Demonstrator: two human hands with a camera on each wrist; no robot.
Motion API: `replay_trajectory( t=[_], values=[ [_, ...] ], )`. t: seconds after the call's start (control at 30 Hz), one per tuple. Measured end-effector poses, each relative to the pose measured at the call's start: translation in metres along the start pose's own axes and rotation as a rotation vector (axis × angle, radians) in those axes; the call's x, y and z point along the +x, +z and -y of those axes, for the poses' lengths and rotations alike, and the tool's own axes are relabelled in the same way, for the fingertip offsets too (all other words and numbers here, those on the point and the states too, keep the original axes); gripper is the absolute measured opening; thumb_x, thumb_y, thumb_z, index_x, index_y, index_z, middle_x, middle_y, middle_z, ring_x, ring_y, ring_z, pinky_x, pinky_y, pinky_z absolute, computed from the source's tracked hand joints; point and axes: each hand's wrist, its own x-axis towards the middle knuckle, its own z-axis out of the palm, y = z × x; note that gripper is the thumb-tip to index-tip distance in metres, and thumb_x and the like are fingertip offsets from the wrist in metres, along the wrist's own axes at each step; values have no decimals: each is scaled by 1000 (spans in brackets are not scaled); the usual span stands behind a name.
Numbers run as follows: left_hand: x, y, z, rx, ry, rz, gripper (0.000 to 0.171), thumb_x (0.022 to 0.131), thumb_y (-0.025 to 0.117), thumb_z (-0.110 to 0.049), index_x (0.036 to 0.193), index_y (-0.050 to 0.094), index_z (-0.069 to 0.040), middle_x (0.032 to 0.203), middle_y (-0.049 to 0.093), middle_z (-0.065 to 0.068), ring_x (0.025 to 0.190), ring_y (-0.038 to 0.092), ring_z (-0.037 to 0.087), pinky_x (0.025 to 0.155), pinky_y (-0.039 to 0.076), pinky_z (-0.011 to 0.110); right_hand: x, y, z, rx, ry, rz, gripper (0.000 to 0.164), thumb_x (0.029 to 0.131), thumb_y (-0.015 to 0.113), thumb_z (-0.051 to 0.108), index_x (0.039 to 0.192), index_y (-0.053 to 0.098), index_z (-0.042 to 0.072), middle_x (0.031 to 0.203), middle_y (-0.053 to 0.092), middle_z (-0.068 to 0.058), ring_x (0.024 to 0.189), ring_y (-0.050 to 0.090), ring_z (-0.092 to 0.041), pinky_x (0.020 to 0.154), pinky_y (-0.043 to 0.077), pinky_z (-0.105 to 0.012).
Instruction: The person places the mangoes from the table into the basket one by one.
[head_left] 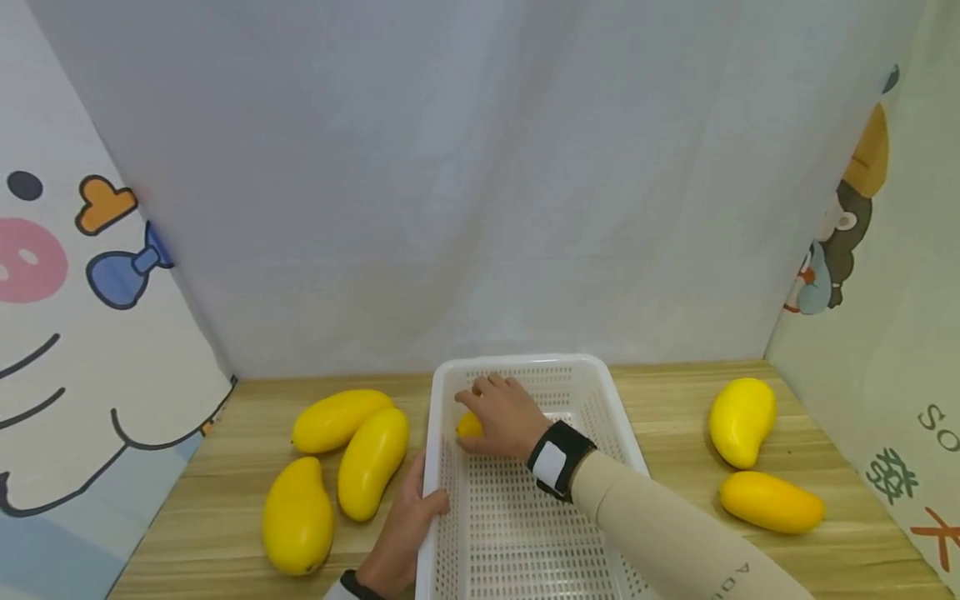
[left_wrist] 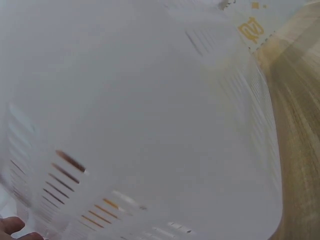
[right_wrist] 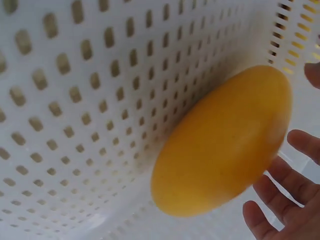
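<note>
A white perforated plastic basket (head_left: 525,533) stands on the table, its near end cut off by the frame. My left hand (head_left: 408,521) grips its left side, thumb over the rim and the other fingers outside, partly hidden. Close up, the basket's smooth outer wall (left_wrist: 150,125) fills most of the left wrist view. Inside the basket, near its far left side, lies a yellow mango (head_left: 469,426). Over it is my right hand (head_left: 506,417). The right wrist view shows the mango (right_wrist: 225,145) on the slotted floor, with loosely spread fingers (right_wrist: 282,192) along one side and the thumb apart.
On the wooden table (head_left: 202,508), left of the basket, lie three mangoes, the nearest (head_left: 297,517) by the front. Two more mangoes, one upper (head_left: 741,421) and one lower (head_left: 772,502), lie at right. A pale curtain (head_left: 465,183) hangs behind, with printed cloths on both sides.
</note>
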Motion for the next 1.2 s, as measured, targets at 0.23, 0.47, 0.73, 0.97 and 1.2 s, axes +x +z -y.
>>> replay_trajectory(
  t=[0.23,0.47,0.73,0.97,1.2],
  values=[
    [-1,0,1,-24,-3,7,87,76,39,8,149,8,-27,151,16,13,125,30,40,93,36,52,-3,-20,2,26,0,-98,62,84,47,61,131,50,22,118,54,-2,107,46,-21,93,36,-40],
    [0,0,-1,-44,2,28,87,76,38,8,148,8,-29,150,17,13,125,30,41,93,35,54,-12,-41,-2,68,11,-166,63,86,41,65,135,47,26,134,46,-5,122,39,-23,100,30,-44],
    [-1,0,-2,-55,1,37,88,76,38,8,149,6,-29,151,16,12,127,28,38,95,34,53,-23,-51,-3,56,-36,-240,65,84,43,65,138,44,29,142,40,-7,129,32,-25,103,24,-46],
    [-3,-1,-1,-30,-11,26,86,76,38,7,149,5,-25,150,18,14,126,30,38,94,35,52,-34,-59,-3,32,-73,-256,71,85,33,72,144,32,32,147,33,-8,135,24,-27,107,16,-50],
    [-3,-1,-1,-26,-12,32,86,77,38,7,149,6,-27,151,16,11,128,28,37,95,35,52,-49,-67,-3,-1,-67,-261,73,84,30,74,146,28,34,151,25,-1,138,15,-25,108,9,-51]
  ],
)
